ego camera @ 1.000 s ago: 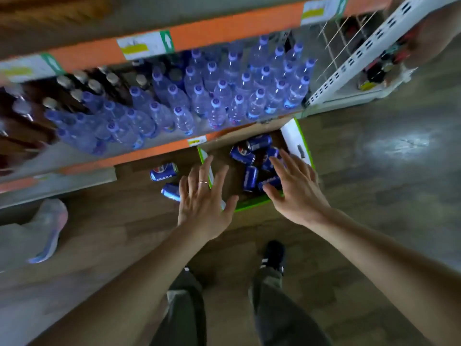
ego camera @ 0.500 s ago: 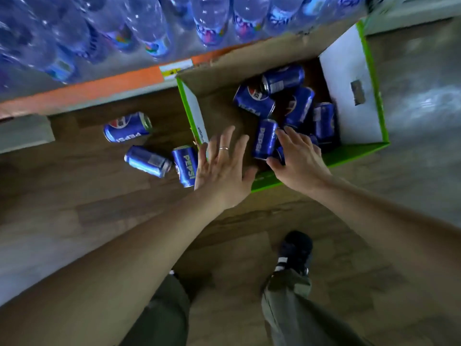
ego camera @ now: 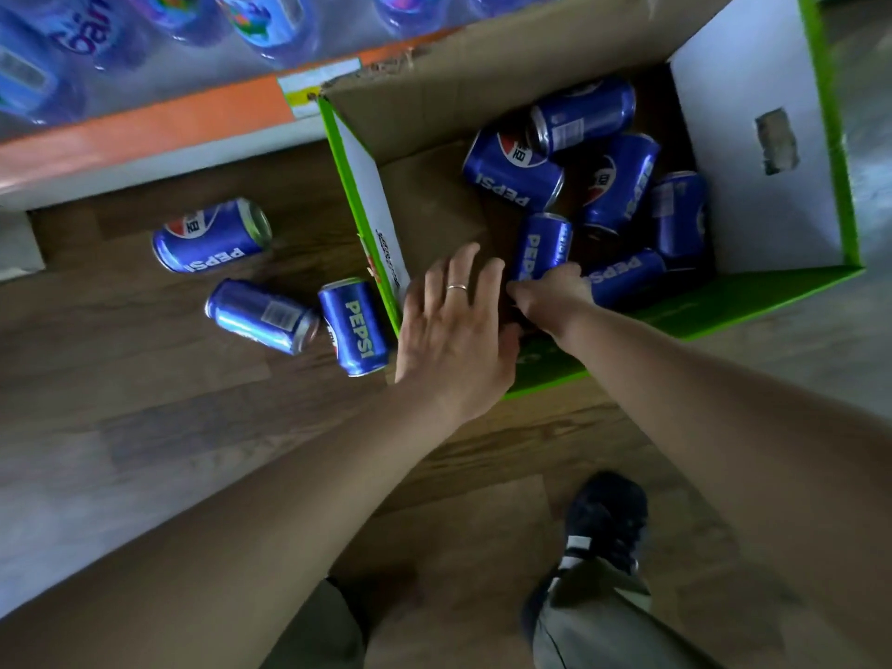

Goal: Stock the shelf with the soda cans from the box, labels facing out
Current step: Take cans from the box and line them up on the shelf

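An open cardboard box with green edges sits on the floor, with several blue Pepsi cans lying loose inside. My right hand reaches into the box, its fingers curled round the lower end of one can. My left hand hovers spread over the box's near left corner, holding nothing. Three more cans lie on the floor left of the box: one label-up, one silver-sided, one against the box wall. The shelf edge is orange.
Water bottles fill the bottom shelf above the orange strip. A price tag sits on the strip by the box corner. My dark shoe and trouser legs stand on the wood floor below the box.
The view has dropped closer to the box. My right hand went deeper into the box and closed its fingers on a can. My left hand moved over the box corner.
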